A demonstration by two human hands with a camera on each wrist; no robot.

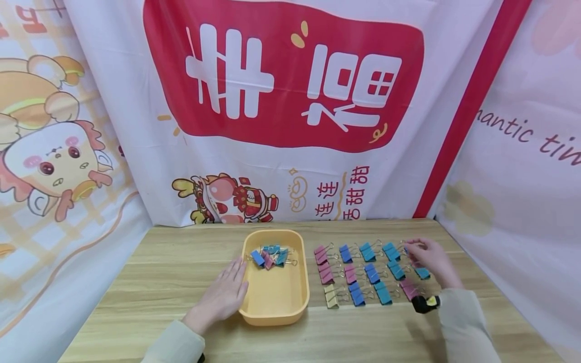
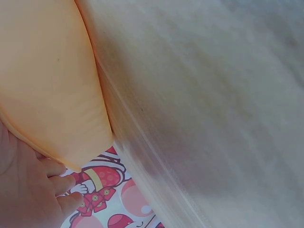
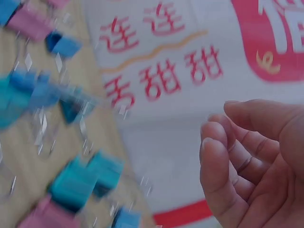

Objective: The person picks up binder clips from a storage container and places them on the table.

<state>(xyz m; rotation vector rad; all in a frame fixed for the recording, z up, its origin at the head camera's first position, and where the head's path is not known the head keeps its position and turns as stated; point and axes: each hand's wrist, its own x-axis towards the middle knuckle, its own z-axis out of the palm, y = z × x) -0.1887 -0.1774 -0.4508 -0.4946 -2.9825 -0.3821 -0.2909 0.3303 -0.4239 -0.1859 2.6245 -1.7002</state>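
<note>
My left hand (image 1: 225, 288) lies with straight fingers along the left rim of a yellow plastic tray (image 1: 274, 305). In the left wrist view the fingers (image 2: 57, 184) sit against the tray's outer wall (image 2: 52, 80). Inside the tray, toward its back, a small pile holds a blue binder clip (image 1: 257, 258), a pink one (image 1: 267, 260) and teal ones. My right hand (image 1: 430, 260) is over the far right end of the clip rows, near a teal binder clip (image 1: 422, 273). Seen in the right wrist view, its fingers (image 3: 214, 164) are loosely bent with nothing between them.
Right of the tray, binder clips stand in three rows on the wooden table (image 1: 190, 262), among them a cream clip (image 1: 331, 296), a front blue clip (image 1: 356, 294) and a front pink clip (image 1: 409, 290). Printed cloth (image 1: 290, 191) hangs at the back and both sides.
</note>
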